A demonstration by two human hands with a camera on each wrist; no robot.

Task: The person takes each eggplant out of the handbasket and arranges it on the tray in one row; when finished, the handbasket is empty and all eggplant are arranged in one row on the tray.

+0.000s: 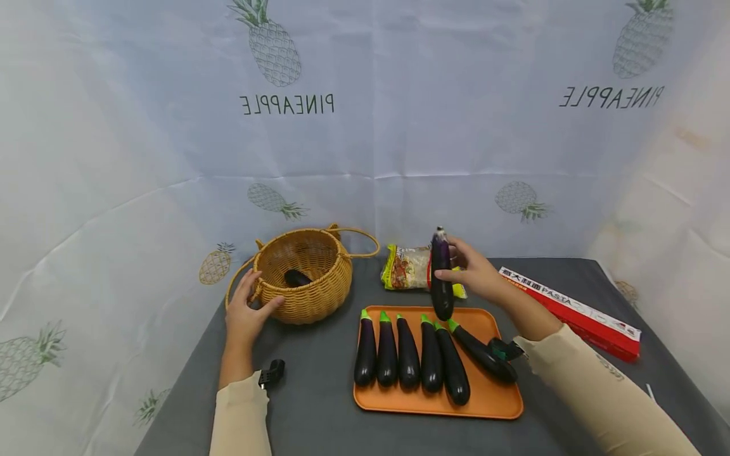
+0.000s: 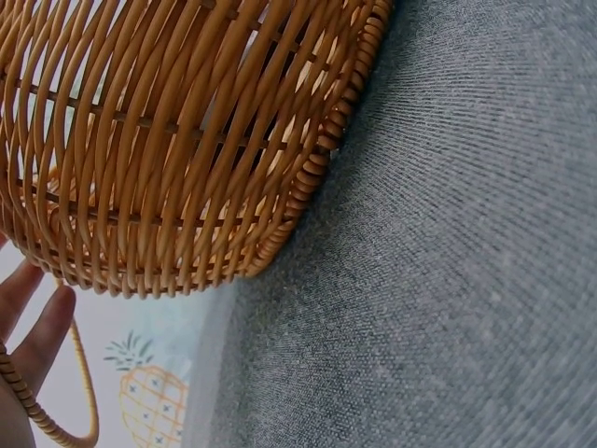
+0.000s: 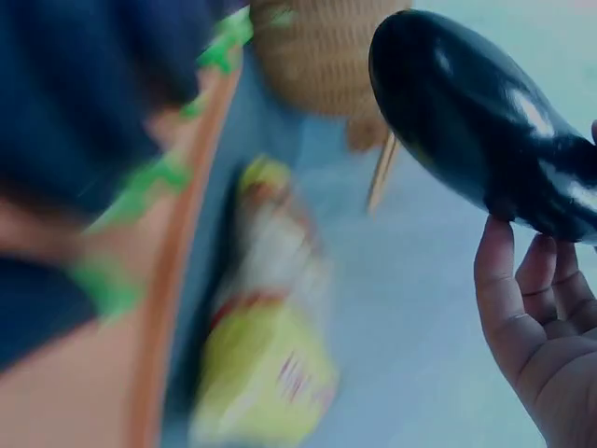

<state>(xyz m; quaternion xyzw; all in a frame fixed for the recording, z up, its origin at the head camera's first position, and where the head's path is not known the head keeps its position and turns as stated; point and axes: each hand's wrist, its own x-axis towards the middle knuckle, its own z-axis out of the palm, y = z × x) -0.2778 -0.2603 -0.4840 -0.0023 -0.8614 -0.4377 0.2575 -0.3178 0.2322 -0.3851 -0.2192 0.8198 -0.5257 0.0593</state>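
My right hand (image 1: 470, 272) grips a dark purple eggplant (image 1: 441, 278), raised upright above the back of an orange tray (image 1: 433, 400). In the right wrist view the fingers (image 3: 499, 280) lie against this glossy eggplant (image 3: 466, 112). Several more eggplants (image 1: 409, 354) with green stem ends lie side by side on the tray. My left hand (image 1: 246, 316) rests against the left side of a round wicker basket (image 1: 319, 297), thumb and fingers spread. One dark eggplant (image 1: 297, 277) shows inside the basket. In the left wrist view the fingertips are partly hidden behind the wicker (image 2: 168, 149).
A yellow-edged food packet (image 1: 405, 267) lies behind the tray. At the right is a long red and white pasta box (image 1: 576, 313). The basket's looped handle (image 1: 365, 240) sticks out to its right. A pineapple-printed cloth (image 1: 428, 126) hangs behind the grey table (image 1: 319, 405).
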